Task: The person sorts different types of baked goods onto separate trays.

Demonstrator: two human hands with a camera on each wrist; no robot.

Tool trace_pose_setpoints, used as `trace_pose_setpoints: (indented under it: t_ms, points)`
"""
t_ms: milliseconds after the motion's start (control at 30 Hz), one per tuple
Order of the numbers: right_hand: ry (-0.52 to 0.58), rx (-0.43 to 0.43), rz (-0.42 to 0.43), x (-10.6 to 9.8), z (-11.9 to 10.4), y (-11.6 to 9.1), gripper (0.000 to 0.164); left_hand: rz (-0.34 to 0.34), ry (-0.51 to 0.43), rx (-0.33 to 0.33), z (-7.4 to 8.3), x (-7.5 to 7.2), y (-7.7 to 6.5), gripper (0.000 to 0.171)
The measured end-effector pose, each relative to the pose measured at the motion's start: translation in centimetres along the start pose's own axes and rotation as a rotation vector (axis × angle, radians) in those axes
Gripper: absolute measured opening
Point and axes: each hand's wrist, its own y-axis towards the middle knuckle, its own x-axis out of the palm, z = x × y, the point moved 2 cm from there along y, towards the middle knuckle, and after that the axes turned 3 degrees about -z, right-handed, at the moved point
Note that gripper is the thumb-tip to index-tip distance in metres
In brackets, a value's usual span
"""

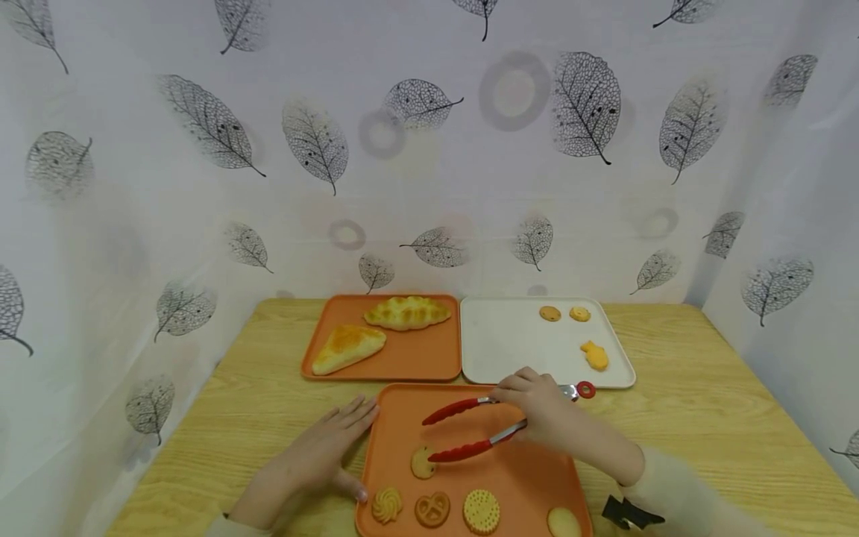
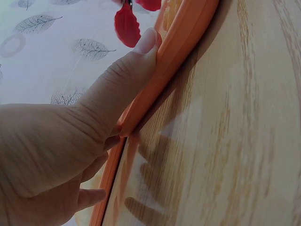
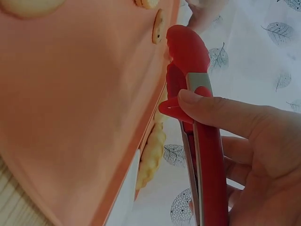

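A pair of red-tipped metal tongs [image 1: 463,450] is held in my right hand [image 1: 545,412], above the front orange tray [image 1: 403,410]. The tong arms are spread, one tip beside or over a round cookie with dark specks [image 1: 421,465]; contact cannot be told. In the right wrist view my thumb presses along the red tongs [image 3: 211,160]. Along the tray's near side lie a swirl cookie [image 1: 386,506], a pretzel-shaped cookie [image 1: 432,510], a dotted round cookie [image 1: 482,512] and a plain round one [image 1: 564,523]. With fingers extended, my left hand [image 1: 323,450] touches the tray's left edge.
Behind stands a white tray [image 1: 496,339] with two small cookies [image 1: 550,314] and a pineapple-shaped cookie [image 1: 596,356]. Beside it, another orange tray [image 1: 419,362] bears a triangular pastry [image 1: 349,347] and a long loaf [image 1: 408,313]. A leaf-patterned curtain [image 1: 429,179] surrounds the wooden table [image 1: 698,403].
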Motion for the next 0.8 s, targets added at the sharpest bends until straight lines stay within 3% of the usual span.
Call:
trace_pose_setpoints:
  t_ms: [233, 800]
  points:
    - [0.028, -0.063, -0.023, 0.7, -0.5, 0.2, 0.057, -0.001, 0.001, -0.005, 0.2, -0.1, 0.0, 0.127]
    - [0.057, -0.094, -0.046, 1.4, -0.9, 0.7, 0.05, 0.011, 0.009, -0.001, 0.0, 0.0, -0.1, 0.128]
